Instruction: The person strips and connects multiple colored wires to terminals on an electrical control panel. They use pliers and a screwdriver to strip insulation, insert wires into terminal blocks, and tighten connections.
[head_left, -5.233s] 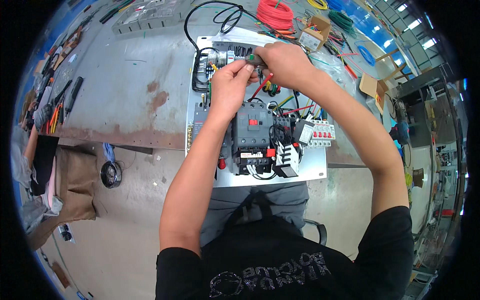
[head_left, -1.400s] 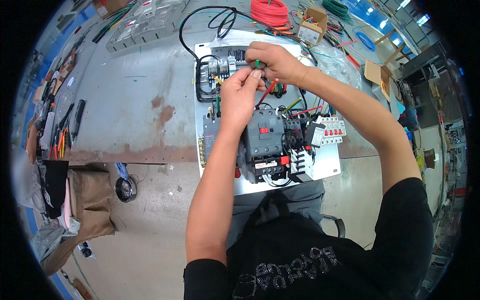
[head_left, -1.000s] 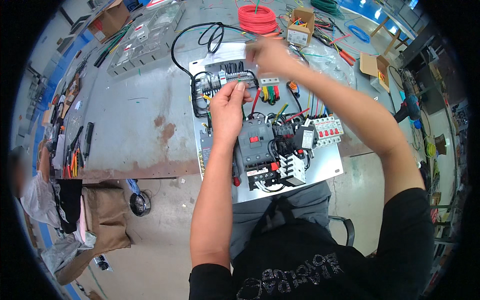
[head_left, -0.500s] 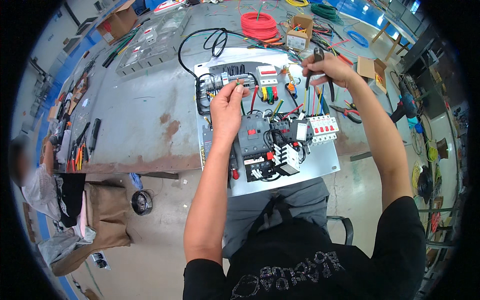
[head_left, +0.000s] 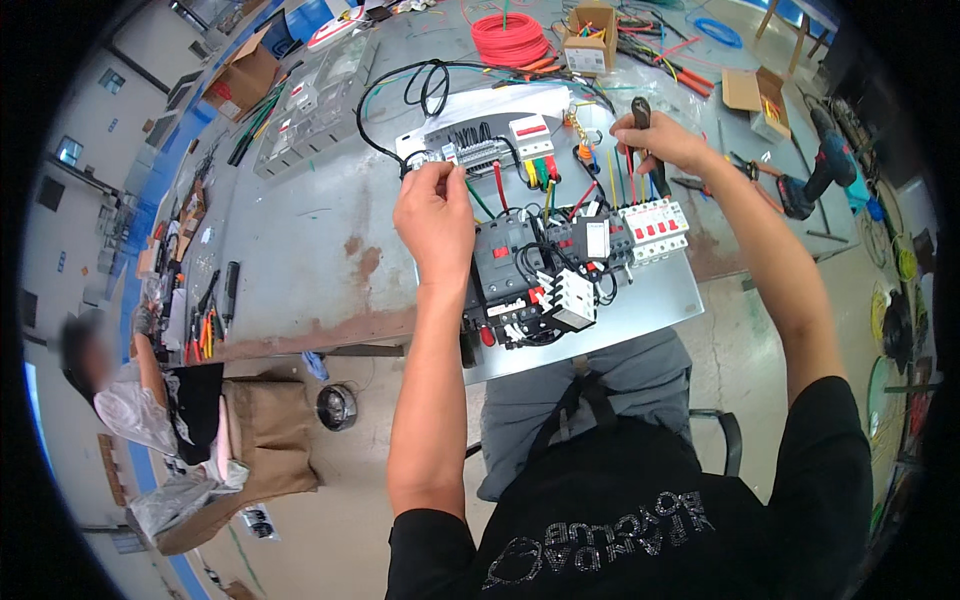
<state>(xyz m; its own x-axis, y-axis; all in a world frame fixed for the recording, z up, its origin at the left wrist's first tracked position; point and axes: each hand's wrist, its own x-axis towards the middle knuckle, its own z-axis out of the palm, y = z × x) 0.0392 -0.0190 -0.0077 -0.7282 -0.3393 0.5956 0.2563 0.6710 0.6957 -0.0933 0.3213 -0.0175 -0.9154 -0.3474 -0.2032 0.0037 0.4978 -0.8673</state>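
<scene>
My left hand [head_left: 436, 212] is pinched at the left end of the terminal strip [head_left: 483, 153] on a white mounting plate [head_left: 655, 305]. A green wire [head_left: 479, 199] runs up to its fingers; the wire's tip is hidden. My right hand [head_left: 665, 143] grips dark-handled pliers [head_left: 641, 112], held above the plate's far right part, over several upright loose wires [head_left: 613, 180]. Between my hands stands a white breaker with a red switch [head_left: 531, 137]. Closer to me are a large black contactor [head_left: 505, 253], a white terminal piece [head_left: 572, 300] and a row of white breakers with red levers [head_left: 656, 228].
Beyond the plate lie a red wire coil [head_left: 509, 40] and an open carton [head_left: 590, 38]. A cordless drill [head_left: 822, 170] and red-handled pliers [head_left: 765, 185] lie to the right. Hand tools [head_left: 208, 320] sit at the table's left edge; another person [head_left: 130, 390] is beyond.
My left hand has moved slightly left and down, and the green tip between its fingers is now hidden. My right hand has lowered the pliers toward the upright wires. The view has shifted.
</scene>
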